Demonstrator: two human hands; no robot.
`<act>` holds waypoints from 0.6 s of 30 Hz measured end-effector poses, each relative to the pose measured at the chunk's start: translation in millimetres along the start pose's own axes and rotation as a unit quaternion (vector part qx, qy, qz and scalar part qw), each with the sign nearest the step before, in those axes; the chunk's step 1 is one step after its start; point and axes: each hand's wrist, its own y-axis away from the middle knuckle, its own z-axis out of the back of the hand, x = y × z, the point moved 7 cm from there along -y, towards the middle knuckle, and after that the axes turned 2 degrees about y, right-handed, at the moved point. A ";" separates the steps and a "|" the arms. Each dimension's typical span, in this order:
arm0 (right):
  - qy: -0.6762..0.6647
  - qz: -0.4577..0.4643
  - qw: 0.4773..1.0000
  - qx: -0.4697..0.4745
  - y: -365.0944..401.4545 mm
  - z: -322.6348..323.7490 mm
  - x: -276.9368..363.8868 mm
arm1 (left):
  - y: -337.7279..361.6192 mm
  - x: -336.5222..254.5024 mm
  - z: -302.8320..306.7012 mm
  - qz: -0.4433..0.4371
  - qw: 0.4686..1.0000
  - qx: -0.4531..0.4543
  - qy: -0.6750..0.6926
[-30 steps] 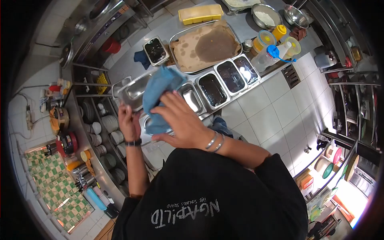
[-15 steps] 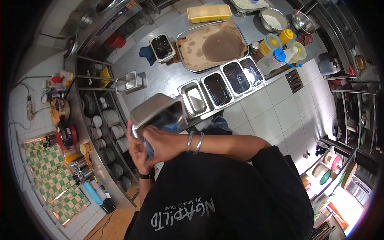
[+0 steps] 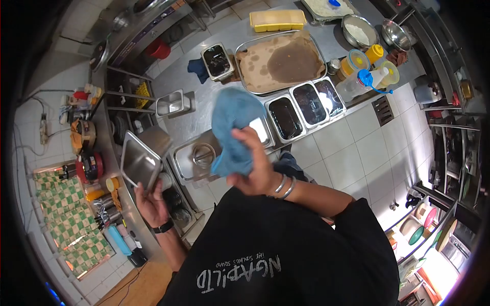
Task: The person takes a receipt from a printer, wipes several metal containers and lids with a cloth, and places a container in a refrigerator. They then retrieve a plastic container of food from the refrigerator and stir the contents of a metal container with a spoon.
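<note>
My left hand [image 3: 153, 206], with a black wristband, grips the near edge of a deep steel food pan [image 3: 140, 166], tilted with its opening toward me. In my right hand [image 3: 259, 171], which wears two silver bangles, a crumpled blue cloth [image 3: 236, 115] hangs bunched, held apart from the pan. Below and between the hands, a rectangular steel piece [image 3: 186, 163] with a round part lies at the counter's edge; the cloth hides some of it. Beside the cloth, another steel pan [image 3: 263, 131] is partly covered from view.
Several pans with dark contents [image 3: 286, 120] line the counter edge. Behind them sits a paper-lined tray [image 3: 252, 64]. A small steel pan [image 3: 171, 104] stands at left. Bottles [image 3: 352, 86] and steel bowls [image 3: 360, 31] are at right. Dish shelves [image 3: 176, 201] lie left.
My hands have separated. The left has carried the steel pan leftward and turned it, while the right has drawn the blue cloth out and up to the right.
</note>
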 end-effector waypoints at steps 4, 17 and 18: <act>0.036 0.012 0.960 0.277 20.8 -64.4 -8.9 | 22.6 48.3 -31.3 -0.030 0.980 0.069 -0.185; -0.514 -0.398 0.726 0.222 36.7 -128.0 -76.6 | 33.7 53.7 -18.0 -0.009 0.985 0.057 -0.160; -0.553 -0.454 0.681 0.156 47.0 -128.5 -83.8 | 37.9 60.4 -27.0 -0.011 0.986 0.055 -0.159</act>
